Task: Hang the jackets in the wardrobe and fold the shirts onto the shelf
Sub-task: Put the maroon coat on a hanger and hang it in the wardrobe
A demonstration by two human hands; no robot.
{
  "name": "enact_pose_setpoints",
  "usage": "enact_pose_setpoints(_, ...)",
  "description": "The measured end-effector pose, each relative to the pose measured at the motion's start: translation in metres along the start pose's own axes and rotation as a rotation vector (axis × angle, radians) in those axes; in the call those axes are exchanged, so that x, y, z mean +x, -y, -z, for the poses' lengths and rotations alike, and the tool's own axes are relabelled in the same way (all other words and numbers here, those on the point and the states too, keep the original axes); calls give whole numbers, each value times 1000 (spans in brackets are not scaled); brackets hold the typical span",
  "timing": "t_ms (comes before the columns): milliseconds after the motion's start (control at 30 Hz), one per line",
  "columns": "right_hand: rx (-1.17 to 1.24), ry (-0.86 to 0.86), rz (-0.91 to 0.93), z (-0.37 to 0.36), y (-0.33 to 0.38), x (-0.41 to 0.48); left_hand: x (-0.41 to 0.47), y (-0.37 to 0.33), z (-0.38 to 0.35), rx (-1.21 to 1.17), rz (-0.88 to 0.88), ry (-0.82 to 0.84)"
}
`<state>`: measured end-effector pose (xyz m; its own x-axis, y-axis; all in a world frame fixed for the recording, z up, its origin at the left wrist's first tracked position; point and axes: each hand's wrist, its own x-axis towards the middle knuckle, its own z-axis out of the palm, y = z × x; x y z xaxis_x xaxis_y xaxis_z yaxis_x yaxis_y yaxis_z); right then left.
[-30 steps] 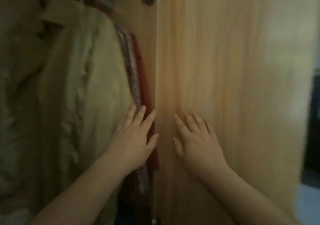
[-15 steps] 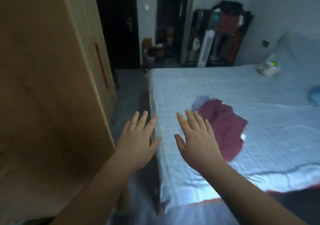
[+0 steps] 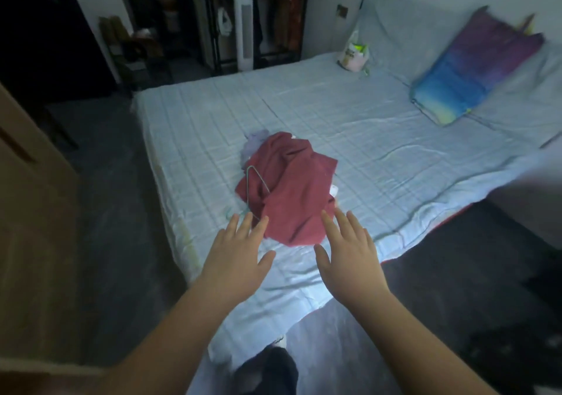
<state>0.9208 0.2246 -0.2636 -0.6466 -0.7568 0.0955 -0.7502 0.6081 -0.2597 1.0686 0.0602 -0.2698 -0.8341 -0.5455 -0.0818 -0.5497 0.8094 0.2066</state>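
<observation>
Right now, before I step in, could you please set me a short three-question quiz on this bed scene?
1. True or false: the left hand grips the crumpled maroon garment on the pale blue checked bedsheet.
2. What lies on that garment? A leather belt; B thin wire hanger; C shoe.
3. What colour is the cloth at the garment's far end?
Key: 1 false, the left hand is open; 2 B; 3 pale lilac.
</observation>
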Motion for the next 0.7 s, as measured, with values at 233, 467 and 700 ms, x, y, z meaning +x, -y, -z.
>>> enact_pose_setpoints(233, -39, 92, 33, -38, -22, 118, 113, 32, -38, -128, 82, 107)
enact_pose_setpoints(467, -48, 216, 106, -90, -34, 241, 220, 73, -77, -183, 215, 196)
enact_pose_setpoints(700, -52, 306, 212, -141, -57, 325, 276, 89, -130, -224, 383, 252)
